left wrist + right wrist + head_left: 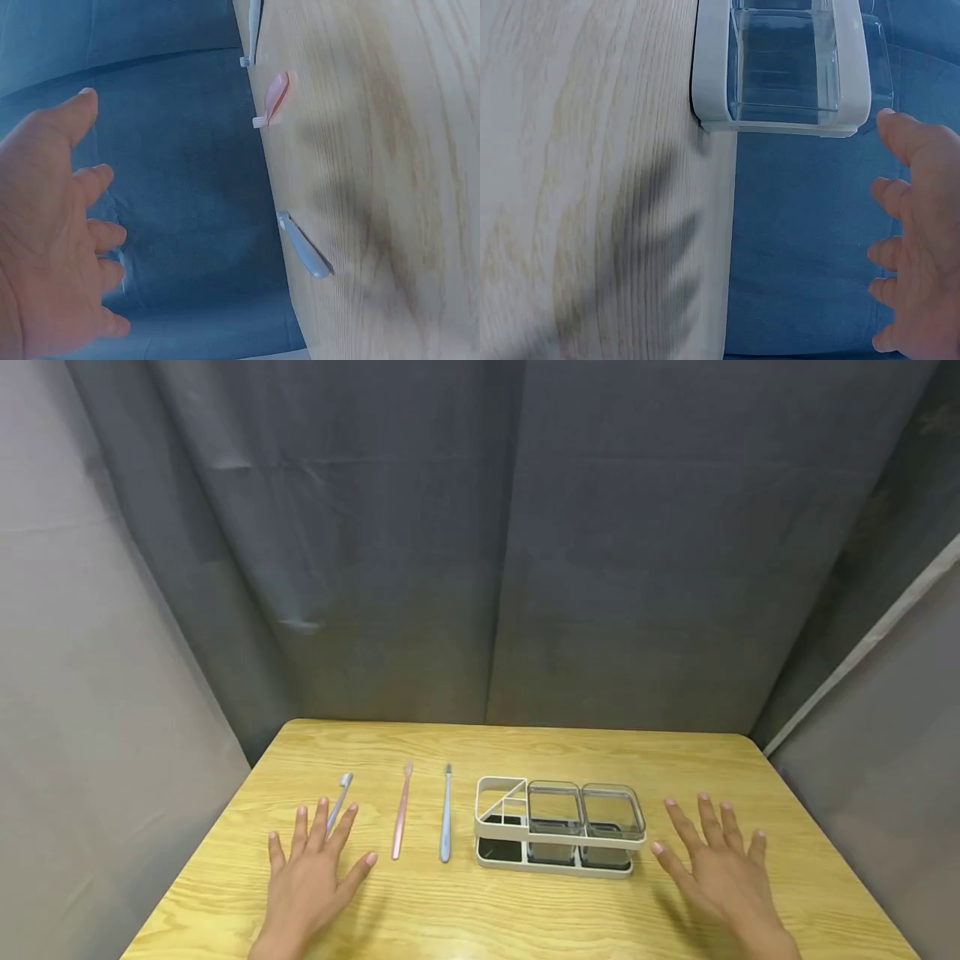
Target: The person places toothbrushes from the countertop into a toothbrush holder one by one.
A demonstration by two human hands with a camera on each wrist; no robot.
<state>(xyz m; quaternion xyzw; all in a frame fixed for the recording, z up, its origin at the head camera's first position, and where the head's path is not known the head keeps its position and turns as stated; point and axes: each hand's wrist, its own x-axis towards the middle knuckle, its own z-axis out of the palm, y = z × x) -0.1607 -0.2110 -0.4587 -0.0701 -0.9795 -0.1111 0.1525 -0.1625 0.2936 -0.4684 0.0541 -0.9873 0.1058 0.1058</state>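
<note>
My left hand (306,878) is spread above the table's left side, holding nothing. Its fingers overlap the lower part of a purple toothbrush (340,800) in the head view. To its right lie a pink toothbrush (402,814) and a blue toothbrush (446,818), bristle ends toward the back. Right of them stands a white toothbrush holder (501,833) with a divided section on its left and two clear cups (555,810) set in the rest. My right hand (723,875), fingers spread and holding nothing, hovers just right of the holder, its thumb nearest the holder's end.
The wooden table (465,910) has rounded back corners. Behind it hangs a dark grey curtain (390,568), and lighter grey cloth panels (97,652) flank both sides. Hand shadows fall on the tabletop.
</note>
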